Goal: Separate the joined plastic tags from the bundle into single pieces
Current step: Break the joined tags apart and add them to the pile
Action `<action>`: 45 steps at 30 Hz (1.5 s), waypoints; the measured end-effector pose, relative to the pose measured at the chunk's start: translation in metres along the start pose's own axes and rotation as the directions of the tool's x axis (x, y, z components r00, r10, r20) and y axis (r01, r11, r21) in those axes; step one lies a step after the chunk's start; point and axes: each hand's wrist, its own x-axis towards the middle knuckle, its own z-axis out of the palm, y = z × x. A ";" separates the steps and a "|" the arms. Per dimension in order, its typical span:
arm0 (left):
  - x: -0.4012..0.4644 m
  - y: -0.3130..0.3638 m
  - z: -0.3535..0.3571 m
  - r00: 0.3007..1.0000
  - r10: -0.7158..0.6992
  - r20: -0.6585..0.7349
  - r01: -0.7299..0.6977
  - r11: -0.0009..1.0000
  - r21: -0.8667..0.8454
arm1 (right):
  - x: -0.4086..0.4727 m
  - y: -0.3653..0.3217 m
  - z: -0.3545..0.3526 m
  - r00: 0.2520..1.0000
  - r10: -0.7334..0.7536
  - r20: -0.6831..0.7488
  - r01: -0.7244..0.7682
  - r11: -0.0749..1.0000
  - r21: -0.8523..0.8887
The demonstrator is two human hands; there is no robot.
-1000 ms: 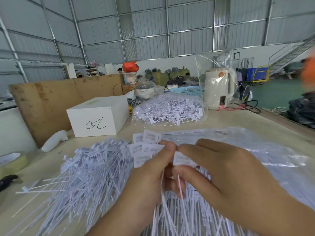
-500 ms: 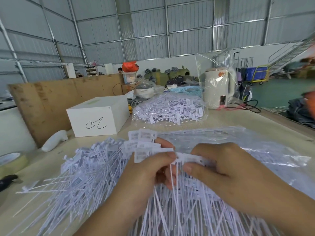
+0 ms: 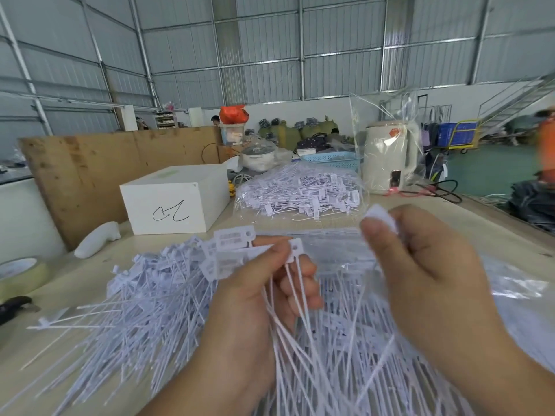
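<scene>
My left hand (image 3: 270, 292) grips a bundle of joined white plastic tags (image 3: 234, 250), their flat label heads fanning up and left above my fingers and their thin tails hanging down. My right hand (image 3: 426, 265) pinches a single white tag (image 3: 383, 217) by its head, held up and apart to the right of the bundle; its tail is blurred. A large loose pile of white tags (image 3: 144, 298) covers the table in front of me and to the left.
A clear bag of tags (image 3: 300, 193) lies behind my hands, with flat plastic bags (image 3: 525, 295) at right. A white box (image 3: 177, 199), a tape roll (image 3: 21, 274), a cream kettle (image 3: 387, 157) and a plywood board (image 3: 90, 166) stand around. A person in orange (image 3: 545, 151) is far right.
My hands were together at the bundle's top. My right hand has pulled up and to the right with one tag, now apart from the bundle that my left hand keeps.
</scene>
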 end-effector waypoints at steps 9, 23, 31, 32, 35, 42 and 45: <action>-0.001 -0.007 0.000 0.994 -0.077 0.073 0.060 0.975 0.214 | -0.006 0.005 0.002 0.853 -0.095 0.514 0.203 0.966 -0.158; 0.007 0.000 -0.014 0.997 0.047 0.062 -0.068 0.909 0.412 | -0.001 0.015 -0.001 0.844 -0.024 0.535 0.111 0.985 -0.131; 0.004 -0.006 -0.010 0.999 -0.039 0.017 0.032 0.959 0.281 | -0.008 0.003 0.006 0.923 -0.024 0.385 0.057 0.996 -0.075; 0.001 -0.006 -0.008 0.998 -0.063 0.006 0.059 0.970 0.237 | -0.011 0.003 0.009 0.940 -0.037 0.339 0.070 0.994 -0.086; 0.003 -0.007 -0.011 0.994 -0.102 -0.048 0.105 0.991 0.079 | -0.009 0.002 0.011 0.989 -0.103 0.105 0.120 0.979 -0.167; 0.006 -0.010 -0.009 0.988 -0.138 -0.074 0.149 0.971 0.185 | -0.010 0.006 0.019 0.955 -0.115 0.274 0.135 0.989 -0.056; 0.007 -0.017 -0.012 0.994 -0.106 -0.032 0.111 0.953 0.284 | -0.011 0.012 0.022 0.974 -0.072 0.216 0.092 0.992 -0.084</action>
